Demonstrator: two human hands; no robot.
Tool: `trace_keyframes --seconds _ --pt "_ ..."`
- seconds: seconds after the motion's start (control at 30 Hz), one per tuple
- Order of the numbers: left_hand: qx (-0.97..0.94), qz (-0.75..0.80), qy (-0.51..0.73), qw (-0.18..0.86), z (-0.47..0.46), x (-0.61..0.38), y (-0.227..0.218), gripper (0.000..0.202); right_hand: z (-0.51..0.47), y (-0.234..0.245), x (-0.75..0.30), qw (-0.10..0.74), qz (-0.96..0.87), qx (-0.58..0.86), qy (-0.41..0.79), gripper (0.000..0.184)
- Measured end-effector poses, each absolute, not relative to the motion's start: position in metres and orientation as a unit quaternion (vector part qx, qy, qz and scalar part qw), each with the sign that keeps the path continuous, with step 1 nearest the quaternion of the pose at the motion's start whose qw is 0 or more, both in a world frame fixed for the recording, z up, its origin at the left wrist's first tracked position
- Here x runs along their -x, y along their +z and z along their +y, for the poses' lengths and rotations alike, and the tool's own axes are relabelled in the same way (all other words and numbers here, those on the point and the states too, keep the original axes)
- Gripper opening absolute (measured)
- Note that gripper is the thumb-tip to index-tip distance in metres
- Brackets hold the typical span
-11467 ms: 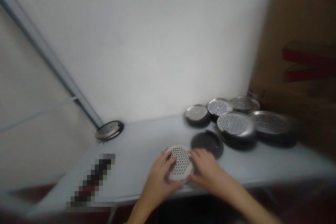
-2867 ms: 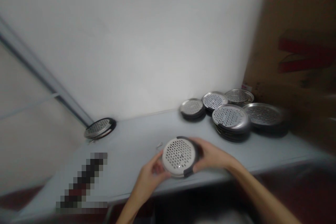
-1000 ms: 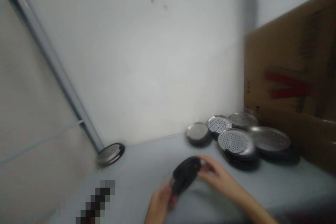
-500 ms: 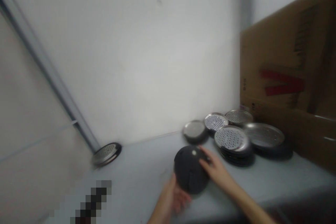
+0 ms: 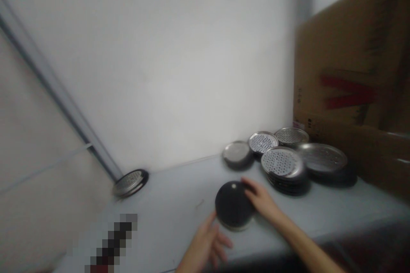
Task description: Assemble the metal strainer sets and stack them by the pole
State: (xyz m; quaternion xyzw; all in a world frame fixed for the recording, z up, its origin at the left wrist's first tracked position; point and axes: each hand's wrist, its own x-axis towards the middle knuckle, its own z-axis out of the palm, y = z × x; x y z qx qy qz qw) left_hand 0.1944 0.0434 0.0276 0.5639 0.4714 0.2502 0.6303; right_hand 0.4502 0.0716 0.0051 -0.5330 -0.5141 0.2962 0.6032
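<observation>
A black round disc [image 5: 235, 204], smooth and slightly shiny with a pale rim along its lower edge, is between my hands just above or on the table; I cannot tell which. My right hand [image 5: 260, 198] grips its upper right edge. My left hand [image 5: 208, 239] is at the lower left, one fingertip at the disc's edge and the other fingers spread apart below. Behind my right hand stands a stack of round metal grater discs [image 5: 283, 164] with perforated tops. The disc's underside is hidden.
More perforated discs [image 5: 263, 142] and a plain round one [image 5: 237, 153] stand by the wall. A wider stack of metal discs [image 5: 323, 158] sits beside a large cardboard box [image 5: 339, 59] on the right. Further grater discs [image 5: 130, 182] lie at the table's left back corner.
The black disc has tipped, looks smaller, and now shows a pale lower rim. The fingers of my left hand have loosened and spread from it. My right hand stays on its edge.
</observation>
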Motion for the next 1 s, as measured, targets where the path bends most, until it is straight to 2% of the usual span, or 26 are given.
trace_keyframes --seconds 0.07,0.2,0.27,0.33,0.57,0.73,1.0 --pt "-0.629 0.494 0.233 0.553 0.056 -0.186 0.032 0.088 0.071 0.005 -0.448 0.600 -0.521 0.536 0.285 0.039" --pt "-0.749 0.562 0.237 0.260 0.089 -0.173 0.060 0.042 0.069 0.006 -0.443 0.595 -0.533 0.539 0.265 0.035" --pt "-0.770 0.590 0.198 0.139 0.103 -0.170 0.075 0.033 0.068 0.007 -0.442 0.594 -0.536 0.543 0.256 0.033" --pt "-0.780 0.600 0.154 0.087 0.113 -0.170 0.084 0.032 0.067 0.009 -0.442 0.592 -0.538 0.547 0.247 0.032" --pt "-0.797 0.587 0.100 0.104 0.123 -0.174 0.076 0.010 0.060 0.016 -0.445 0.578 -0.541 0.566 0.229 0.032" --pt "-0.797 0.579 0.083 0.150 0.125 -0.170 0.072 0.012 0.047 0.037 -0.443 0.568 -0.557 0.566 0.215 0.034" --pt "-0.801 0.555 0.119 0.190 0.114 -0.174 0.076 0.010 0.025 0.068 -0.427 0.561 -0.607 0.536 0.168 0.023"
